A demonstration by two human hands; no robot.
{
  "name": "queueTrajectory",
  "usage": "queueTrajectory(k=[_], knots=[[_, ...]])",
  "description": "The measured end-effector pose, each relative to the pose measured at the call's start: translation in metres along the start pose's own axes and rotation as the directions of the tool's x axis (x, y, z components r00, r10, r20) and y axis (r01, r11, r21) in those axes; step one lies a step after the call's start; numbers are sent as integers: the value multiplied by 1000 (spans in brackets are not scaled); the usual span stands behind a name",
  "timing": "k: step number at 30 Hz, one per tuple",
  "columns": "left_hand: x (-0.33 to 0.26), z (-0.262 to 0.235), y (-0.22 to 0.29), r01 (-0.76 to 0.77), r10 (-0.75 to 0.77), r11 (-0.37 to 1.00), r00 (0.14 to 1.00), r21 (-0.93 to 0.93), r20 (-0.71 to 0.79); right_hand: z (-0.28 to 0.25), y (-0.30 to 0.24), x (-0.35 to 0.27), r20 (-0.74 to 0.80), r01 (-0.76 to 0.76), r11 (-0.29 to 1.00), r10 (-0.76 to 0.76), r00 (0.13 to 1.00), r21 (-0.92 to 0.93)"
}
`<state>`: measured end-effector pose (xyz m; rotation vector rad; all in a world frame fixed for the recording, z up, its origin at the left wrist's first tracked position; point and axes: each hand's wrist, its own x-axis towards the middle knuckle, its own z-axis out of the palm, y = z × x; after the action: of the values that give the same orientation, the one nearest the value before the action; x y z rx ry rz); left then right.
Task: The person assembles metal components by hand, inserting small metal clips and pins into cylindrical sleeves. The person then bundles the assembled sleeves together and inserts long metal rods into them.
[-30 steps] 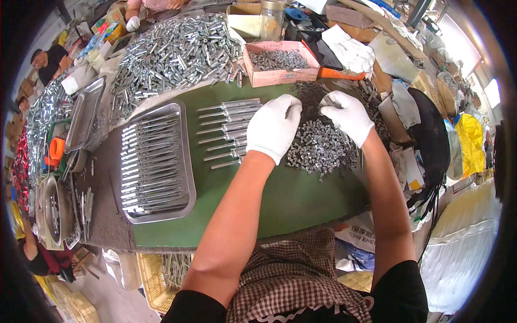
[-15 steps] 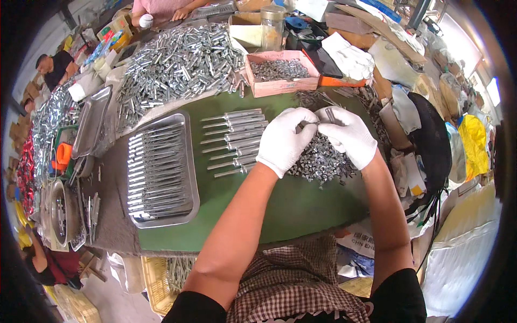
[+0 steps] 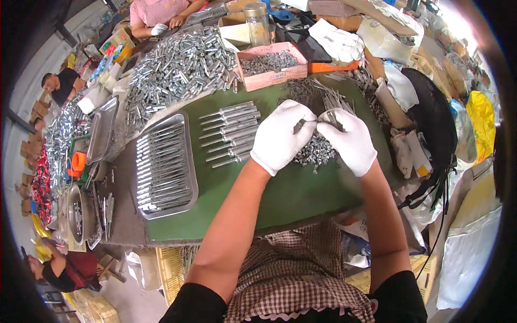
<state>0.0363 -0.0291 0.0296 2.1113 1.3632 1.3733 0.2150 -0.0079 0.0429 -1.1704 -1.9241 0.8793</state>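
Note:
Both my hands wear white gloves and meet fingertip to fingertip above the green mat [image 3: 269, 202]. My left hand [image 3: 284, 139] is closed in a pinch, with a bit of dark grey metal showing at its thumb. My right hand [image 3: 351, 141] has its fingers curled around small grey metal pieces [image 3: 337, 120], whose exact kind I cannot make out. Just beneath my hands lies a heap of small shiny metal pieces [image 3: 316, 153], partly covered by them. Left of my left hand, several metal tubes with thin rods [image 3: 232, 128] lie side by side.
A steel tray [image 3: 192, 188] of rodded tubes lies at left. Beyond are a big pile of metal tubes [image 3: 177, 67], a pink box [image 3: 276, 78] of small parts and a glass jar [image 3: 258, 27]. Thin rods [image 3: 336, 99] lie beyond my right hand. A co-worker [image 3: 156, 13] sits across the table.
The whole view has shifted a little. My hands stay together, and the right fingers have curled further over the small metal pieces that stuck up between them.

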Motion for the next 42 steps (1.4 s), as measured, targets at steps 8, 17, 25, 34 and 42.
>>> queueTrajectory(k=[8,17,25,34,42], knots=[[-27,-19,21,-163,148,957,986,239,79,3,0,-24,226,-165,958,111,968,235],[-33,-19,29,-143,140,975,990,170,30,6,-5,-32,168,-30,965,-14,986,260],[-38,-11,34,-34,38,980,999,199,-18,15,-1,-33,-35,197,974,-194,980,115],[-39,-11,18,165,-197,949,976,268,95,12,14,-31,-148,125,990,-134,980,-68],[-23,-8,-23,46,-168,870,963,491,208,14,19,-38,-118,105,991,-114,986,-80]])
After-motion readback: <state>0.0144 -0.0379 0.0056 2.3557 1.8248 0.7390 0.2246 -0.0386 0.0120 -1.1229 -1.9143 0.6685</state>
